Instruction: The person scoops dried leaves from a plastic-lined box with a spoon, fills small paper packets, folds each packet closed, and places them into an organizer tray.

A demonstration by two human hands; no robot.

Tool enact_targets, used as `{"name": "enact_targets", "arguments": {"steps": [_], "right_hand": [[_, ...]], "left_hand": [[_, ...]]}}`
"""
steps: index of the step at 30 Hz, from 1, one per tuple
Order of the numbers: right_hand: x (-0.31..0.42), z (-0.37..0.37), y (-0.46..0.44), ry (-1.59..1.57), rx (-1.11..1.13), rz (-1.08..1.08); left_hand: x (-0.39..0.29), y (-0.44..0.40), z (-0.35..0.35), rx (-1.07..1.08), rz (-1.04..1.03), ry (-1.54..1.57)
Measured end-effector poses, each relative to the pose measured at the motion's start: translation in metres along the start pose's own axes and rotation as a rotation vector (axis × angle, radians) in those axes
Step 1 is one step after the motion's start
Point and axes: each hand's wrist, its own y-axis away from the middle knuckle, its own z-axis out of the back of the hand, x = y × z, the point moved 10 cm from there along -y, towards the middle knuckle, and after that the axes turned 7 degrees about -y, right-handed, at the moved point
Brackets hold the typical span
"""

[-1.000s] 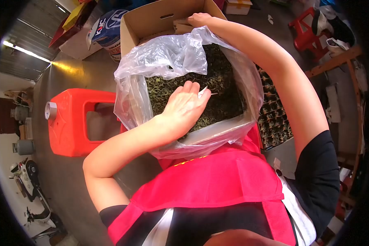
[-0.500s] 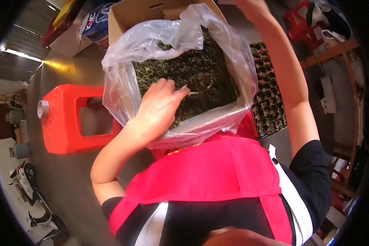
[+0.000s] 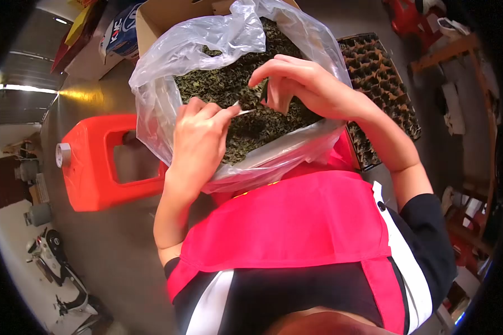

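In the head view, a clear plastic bag (image 3: 167, 61) lines a cardboard box (image 3: 145, 33) and holds dark green, dry-looking leaf pieces (image 3: 218, 84). Over the bag's left part, my left hand (image 3: 198, 137) is closed, pinching a thin white stick-like piece (image 3: 246, 111) that points right. My right hand (image 3: 313, 89) hovers above the leaves from the right, fingers bent. Between its thumb and fingers shows a small dark piece (image 3: 264, 92), whose kind I cannot make out. A small gap separates the two hands.
Left of the bag stands a red jerrycan (image 3: 89, 167) with a white cap. To the right lies a tray (image 3: 383, 95) with rows of small dark clumps. A blue-and-white sack (image 3: 120, 36) is at the back left, and a scooter (image 3: 61, 268) stands far left.
My right hand has come from the far right, beyond the tray, back over the bag, with a small dark piece in it. My left hand has shifted slightly left, still pinching the white piece.
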Motion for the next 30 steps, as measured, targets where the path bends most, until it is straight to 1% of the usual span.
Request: {"name": "enact_targets", "arguments": {"steps": [1,2,5,6,9,12,15,18,21,24,27,30], "right_hand": [[-0.005,-0.004,0.001,0.083,0.021,-0.032],[-0.007,-0.004,0.002,0.339,0.028,-0.071],[-0.017,-0.012,0.008,0.422,0.103,-0.067],[-0.015,-0.015,0.008,0.559,0.11,-0.005],[-0.017,-0.019,0.009,0.64,0.133,0.014],[-0.016,-0.021,0.009,0.714,0.133,0.035],[-0.02,-0.021,0.01,0.755,0.117,0.082],[-0.009,-0.02,0.013,0.807,0.032,0.194],[0.004,-0.016,0.012,0.825,-0.02,0.148],[-0.002,-0.015,0.014,0.825,-0.025,0.108],[-0.008,-0.019,0.014,0.751,0.034,0.092],[-0.008,-0.021,0.015,0.721,0.025,0.121]], "left_hand": [[0.002,0.003,0.004,-0.005,0.009,-0.013],[0.004,0.006,0.008,-0.01,0.018,-0.025],[0.007,0.017,0.017,0.004,0.029,-0.075],[0.009,0.021,0.017,0.0,0.033,-0.071],[0.007,0.026,0.022,0.025,0.044,-0.063],[0.002,0.028,0.026,-0.003,0.02,-0.029],[0.001,0.028,0.028,-0.012,0.006,-0.022],[0.001,0.026,0.029,-0.011,0.006,-0.018],[-0.001,0.025,0.032,-0.025,-0.011,-0.023],[-0.002,0.024,0.034,-0.043,-0.019,-0.005],[-0.003,0.022,0.037,-0.052,-0.024,-0.012],[-0.003,0.021,0.038,-0.054,-0.035,-0.005]]}}
